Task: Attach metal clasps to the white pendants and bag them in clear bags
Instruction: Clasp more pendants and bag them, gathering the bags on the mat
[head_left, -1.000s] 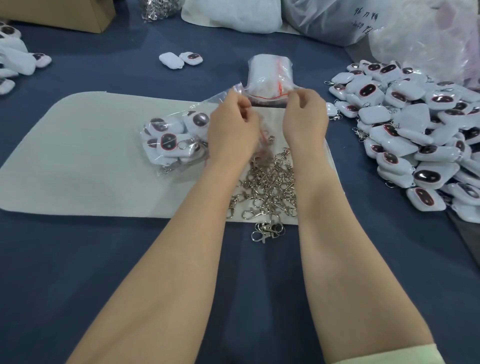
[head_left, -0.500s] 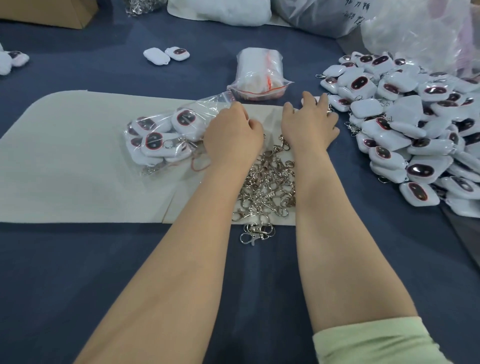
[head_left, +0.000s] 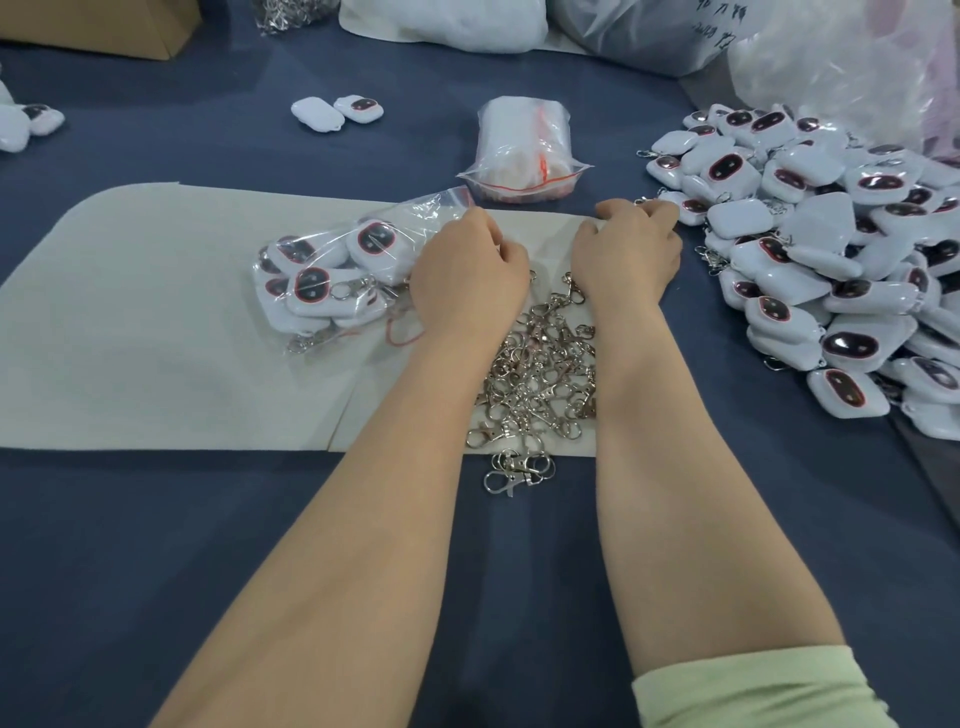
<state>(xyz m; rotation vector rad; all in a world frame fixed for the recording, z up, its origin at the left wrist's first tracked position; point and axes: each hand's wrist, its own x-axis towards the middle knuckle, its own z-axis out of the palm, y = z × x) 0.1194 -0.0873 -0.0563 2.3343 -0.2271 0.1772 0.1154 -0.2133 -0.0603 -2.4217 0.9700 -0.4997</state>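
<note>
A clear bag (head_left: 332, 270) with several white pendants inside lies on the pale mat (head_left: 130, 312). My left hand (head_left: 467, 275) rests at the bag's right end, its curled fingers gripping the open mouth. My right hand (head_left: 628, 249) reaches to the near-left edge of the big pile of white pendants (head_left: 831, 249). Its fingers curl onto one white pendant (head_left: 691, 208) there, and the fingertips are hidden. Between my forearms lies a heap of metal clasps (head_left: 540, 374), with a few past the mat's front edge.
A packed zip bag (head_left: 524, 150) stands behind the mat. Two loose pendants (head_left: 337, 111) lie at the back, more at the far left (head_left: 31, 122). A cardboard box (head_left: 104, 26) and large plastic sacks (head_left: 831, 67) line the far side of the blue table.
Both hands came down from holding the bag's mouth up. The filled bag now lies on the mat, and my right hand moved right to the pendant pile and curled its fingers.
</note>
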